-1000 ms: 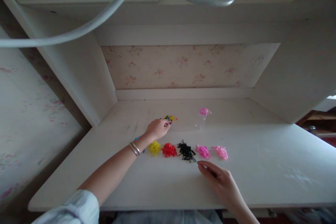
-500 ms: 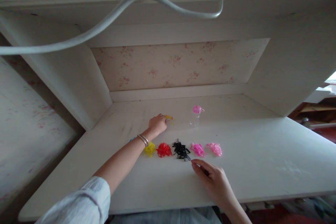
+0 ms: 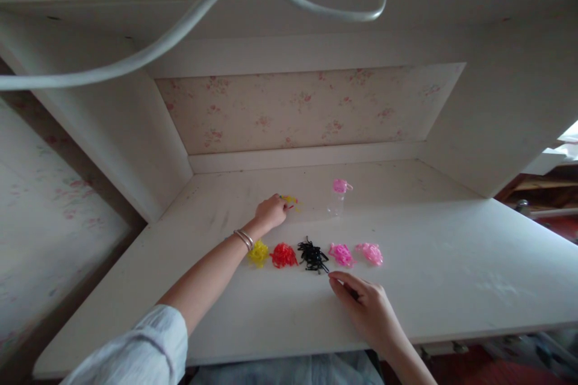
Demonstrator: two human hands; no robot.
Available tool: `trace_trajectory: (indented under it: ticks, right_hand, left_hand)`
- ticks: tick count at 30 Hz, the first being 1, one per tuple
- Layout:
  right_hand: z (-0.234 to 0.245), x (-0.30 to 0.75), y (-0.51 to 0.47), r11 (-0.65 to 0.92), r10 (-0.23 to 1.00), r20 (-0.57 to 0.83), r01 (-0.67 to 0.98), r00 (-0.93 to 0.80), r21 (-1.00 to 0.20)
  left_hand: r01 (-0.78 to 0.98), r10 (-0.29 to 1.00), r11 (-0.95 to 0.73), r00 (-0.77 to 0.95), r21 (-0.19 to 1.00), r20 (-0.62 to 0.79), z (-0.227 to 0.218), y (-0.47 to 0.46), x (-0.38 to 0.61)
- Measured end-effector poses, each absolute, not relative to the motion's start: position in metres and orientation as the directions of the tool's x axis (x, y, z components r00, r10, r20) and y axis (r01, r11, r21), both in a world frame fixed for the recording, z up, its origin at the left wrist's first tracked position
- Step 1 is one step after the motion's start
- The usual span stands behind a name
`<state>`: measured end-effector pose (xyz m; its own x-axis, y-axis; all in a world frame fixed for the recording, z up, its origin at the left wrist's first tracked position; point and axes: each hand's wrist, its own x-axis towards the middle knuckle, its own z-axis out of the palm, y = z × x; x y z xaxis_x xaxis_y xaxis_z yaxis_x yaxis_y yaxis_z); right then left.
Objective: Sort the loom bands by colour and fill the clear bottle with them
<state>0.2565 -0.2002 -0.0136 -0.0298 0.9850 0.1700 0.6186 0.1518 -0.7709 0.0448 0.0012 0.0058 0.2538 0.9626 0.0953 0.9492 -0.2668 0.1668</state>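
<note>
My left hand (image 3: 271, 212) is stretched over the table, its fingers closed beside a small group of yellow and red rubber bands (image 3: 289, 199). A bit of red shows at its fingertips; what they grip is unclear. Nearer to me lie piles of small rubber bands: yellow (image 3: 259, 253), partly behind my left wrist, then red (image 3: 284, 255), black (image 3: 312, 255), deep pink (image 3: 342, 254) and light pink (image 3: 370, 254). My right hand (image 3: 363, 301) pinches the end of a black rubber band (image 3: 326, 269) at the black pile's near right edge.
A clear bottle with a pink lid (image 3: 339, 186) stands behind the pink piles on the white table (image 3: 428, 252). Side panels and a floral back wall (image 3: 298, 111) enclose the table. A white cable (image 3: 203, 9) hangs across the top, below a shelf.
Both hands stay almost where they were. The view has shifted slightly, and a bit of blue that showed left of my left wrist is now hidden.
</note>
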Motion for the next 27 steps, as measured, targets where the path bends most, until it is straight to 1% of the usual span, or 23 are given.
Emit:
trace_trajectory:
  ticks: [8,15,21,24,27]
  right_hand:
    - [-0.013,0.257,-0.201,0.148,0.987,0.158,0.62,-0.039,-0.771]
    - [-0.015,0.258,-0.201,0.165,0.984,0.173,0.626,-0.049,-0.762]
    - [-0.016,0.258,-0.201,0.152,0.985,0.168,0.611,-0.032,-0.777]
    - [-0.016,0.257,-0.199,0.113,0.993,0.114,0.573,-0.034,-0.811]
    - [-0.009,0.256,-0.193,0.069,0.998,0.065,0.508,-0.026,-0.858]
  left_hand:
    - [0.947,0.959,-0.279,0.268,0.157,0.092,0.01,-0.001,0.051]
    - [0.946,0.962,-0.265,0.245,0.185,0.124,0.026,-0.013,0.043]
    - [0.895,0.931,-0.361,0.328,0.262,0.162,0.039,-0.07,0.019]
    - [0.888,0.931,-0.364,0.335,0.282,0.147,0.038,-0.107,0.011]
    - [0.892,0.933,-0.358,0.33,0.277,0.143,0.032,-0.131,0.008]
